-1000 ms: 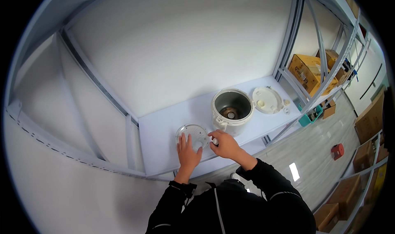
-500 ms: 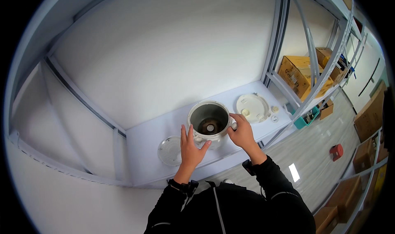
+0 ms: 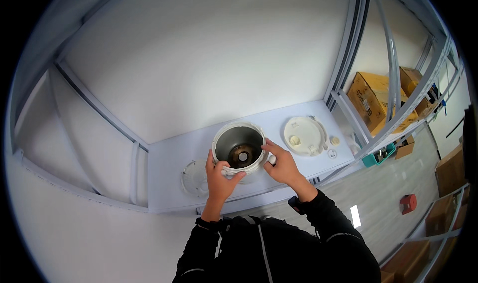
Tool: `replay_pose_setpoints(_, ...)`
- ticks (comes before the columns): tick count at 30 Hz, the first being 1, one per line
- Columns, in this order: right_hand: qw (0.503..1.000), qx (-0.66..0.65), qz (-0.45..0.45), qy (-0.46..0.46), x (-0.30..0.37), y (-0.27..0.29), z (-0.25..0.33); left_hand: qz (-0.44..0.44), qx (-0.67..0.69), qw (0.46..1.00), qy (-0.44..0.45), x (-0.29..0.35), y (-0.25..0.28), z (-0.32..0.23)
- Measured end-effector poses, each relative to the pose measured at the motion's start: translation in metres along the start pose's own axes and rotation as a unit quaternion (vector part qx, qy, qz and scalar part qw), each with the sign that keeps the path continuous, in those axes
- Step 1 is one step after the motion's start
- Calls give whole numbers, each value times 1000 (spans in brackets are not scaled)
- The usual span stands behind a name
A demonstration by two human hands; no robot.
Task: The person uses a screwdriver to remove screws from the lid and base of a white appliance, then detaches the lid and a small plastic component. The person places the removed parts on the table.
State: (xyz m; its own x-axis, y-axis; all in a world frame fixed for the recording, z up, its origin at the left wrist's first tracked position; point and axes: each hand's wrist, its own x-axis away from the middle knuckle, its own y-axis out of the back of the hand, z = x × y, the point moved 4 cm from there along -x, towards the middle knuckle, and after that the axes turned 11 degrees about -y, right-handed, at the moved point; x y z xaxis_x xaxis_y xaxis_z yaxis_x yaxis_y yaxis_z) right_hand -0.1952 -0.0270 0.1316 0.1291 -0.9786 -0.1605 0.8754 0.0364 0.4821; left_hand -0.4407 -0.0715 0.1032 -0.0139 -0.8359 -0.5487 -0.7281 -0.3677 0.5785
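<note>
A white rice cooker body (image 3: 237, 172), without a lid, is between my hands on the white table. Its grey inner wall and brownish bottom with a pale round centre piece face up. My left hand (image 3: 220, 182) grips its front-left rim, fingers at the left side and thumb along the front. My right hand (image 3: 284, 164) holds the right side, fingertips on the rim beside a small white knob-like part (image 3: 272, 159). Left of the body, partly behind my left hand, lies a round translucent disc (image 3: 193, 179). What supports the body underneath is hidden.
A round white cover (image 3: 314, 128) with a small cream cup-shaped part (image 3: 295, 141) lies to the right. Small round pieces (image 3: 332, 154) sit beside it. Metal frame posts (image 3: 343, 49) bound the table. Cardboard boxes (image 3: 371, 101), a teal bin (image 3: 381, 156) and a red stool (image 3: 408, 203) stand beyond.
My left hand has closed onto the cooker body's rim, where it was spread beside it. The body appears shifted left and tilted slightly toward me; the view has also moved.
</note>
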Motion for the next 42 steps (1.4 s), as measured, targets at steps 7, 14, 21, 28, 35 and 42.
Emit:
replay_pose_setpoints(7, 980, -108, 55, 156, 11, 11, 67, -99, 96, 988, -74, 18, 3, 21)
replay_pose_setpoints(14, 893, -20, 163, 420, 49, -9, 121, -176, 152, 968, -99, 34, -5, 38)
replay_pose_setpoints(21, 925, -29, 144, 350, 32, -11, 113, -166, 148, 968, -120, 21, 4, 25)
replay_pose_setpoints(28, 975, -53, 31, 212, 8, 19, 86, -90, 32, 990, -106, 8, 7, 8)
replay_pose_setpoints(35, 978, -74, -55, 186, 2, 29, 75, -50, -50, 994, -88, 5, 7, -1)
replay_pose_setpoints(42, 905, -182, -209, 322, 13, 59, 86, -10, -28, 999, -27, 5, 12, 0)
